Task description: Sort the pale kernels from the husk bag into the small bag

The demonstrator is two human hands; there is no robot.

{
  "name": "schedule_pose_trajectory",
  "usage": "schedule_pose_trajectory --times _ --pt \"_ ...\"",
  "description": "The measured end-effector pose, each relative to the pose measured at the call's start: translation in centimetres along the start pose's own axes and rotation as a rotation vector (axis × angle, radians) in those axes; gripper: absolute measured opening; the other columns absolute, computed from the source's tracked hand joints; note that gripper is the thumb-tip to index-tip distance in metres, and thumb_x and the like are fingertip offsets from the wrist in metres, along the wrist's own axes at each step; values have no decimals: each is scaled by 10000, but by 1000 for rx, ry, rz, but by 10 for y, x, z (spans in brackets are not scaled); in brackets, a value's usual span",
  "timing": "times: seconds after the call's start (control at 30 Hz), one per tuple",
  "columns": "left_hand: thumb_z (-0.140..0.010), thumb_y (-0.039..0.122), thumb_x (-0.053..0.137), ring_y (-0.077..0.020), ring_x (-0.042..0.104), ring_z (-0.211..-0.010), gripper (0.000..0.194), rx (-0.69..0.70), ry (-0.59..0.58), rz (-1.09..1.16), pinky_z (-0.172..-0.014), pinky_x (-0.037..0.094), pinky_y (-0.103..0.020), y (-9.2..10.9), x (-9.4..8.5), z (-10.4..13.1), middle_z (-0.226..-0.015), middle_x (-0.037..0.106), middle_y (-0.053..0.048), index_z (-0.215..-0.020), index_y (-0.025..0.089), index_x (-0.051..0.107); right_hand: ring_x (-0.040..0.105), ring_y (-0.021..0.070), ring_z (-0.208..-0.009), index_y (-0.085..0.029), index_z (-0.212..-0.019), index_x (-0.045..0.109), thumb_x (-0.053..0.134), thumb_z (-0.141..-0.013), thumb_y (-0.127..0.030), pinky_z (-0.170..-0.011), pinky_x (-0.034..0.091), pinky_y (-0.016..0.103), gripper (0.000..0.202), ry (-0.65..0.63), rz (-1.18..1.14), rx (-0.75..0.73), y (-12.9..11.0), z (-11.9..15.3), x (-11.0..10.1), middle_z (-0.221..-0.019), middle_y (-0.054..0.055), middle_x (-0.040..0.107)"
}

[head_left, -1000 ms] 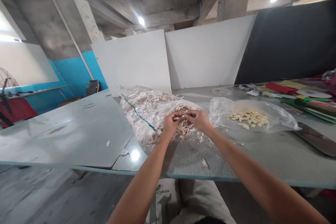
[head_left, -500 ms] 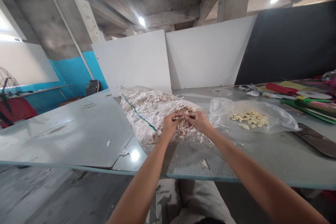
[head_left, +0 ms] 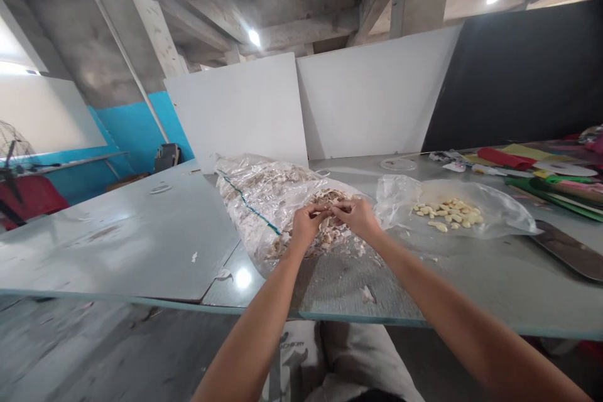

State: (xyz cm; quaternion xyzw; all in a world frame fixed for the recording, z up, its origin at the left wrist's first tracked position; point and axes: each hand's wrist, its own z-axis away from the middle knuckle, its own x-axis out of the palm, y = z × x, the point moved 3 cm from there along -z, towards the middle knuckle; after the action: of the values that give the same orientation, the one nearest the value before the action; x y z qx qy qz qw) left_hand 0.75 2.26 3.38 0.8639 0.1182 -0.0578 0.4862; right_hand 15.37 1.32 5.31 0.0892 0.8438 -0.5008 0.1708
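My left hand and my right hand meet fingertip to fingertip over a heap of dry, papery peelings. The fingers of both are pinched together; whatever lies between them is too small and hidden to name. Under and behind the heap spreads a large clear plastic bag full of similar peelings, with a blue-green strip along it. To the right, several pale, clove-like pieces lie on another clear plastic bag.
Grey table with its front edge near my lap. On the right are a dark flat long object, a red roll and green sheets. White boards stand behind. A round lid lies at the back.
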Motion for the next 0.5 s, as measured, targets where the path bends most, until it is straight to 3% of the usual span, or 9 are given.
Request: schedule_pose_trajectory --times 0.27,0.5 --pt "-663 325 657 -139 610 -621 191 26 -13 -24 -572 455 -227 0 2 2 -771 702 -53 -758 165 700 610 143 -561 -161 -750 707 536 -719 -275 -494 461 193 209 33 49 -19 8 -2 2 -565 13 657" --pt "-669 336 650 -128 588 -584 218 28 12 -21 -538 431 -217 -1 0 1 -767 700 -56 -776 154 701 634 161 -588 -153 -732 695 555 -724 -350 -567 527 246 241 9 -113 22 12 -4 5 -604 26 659"
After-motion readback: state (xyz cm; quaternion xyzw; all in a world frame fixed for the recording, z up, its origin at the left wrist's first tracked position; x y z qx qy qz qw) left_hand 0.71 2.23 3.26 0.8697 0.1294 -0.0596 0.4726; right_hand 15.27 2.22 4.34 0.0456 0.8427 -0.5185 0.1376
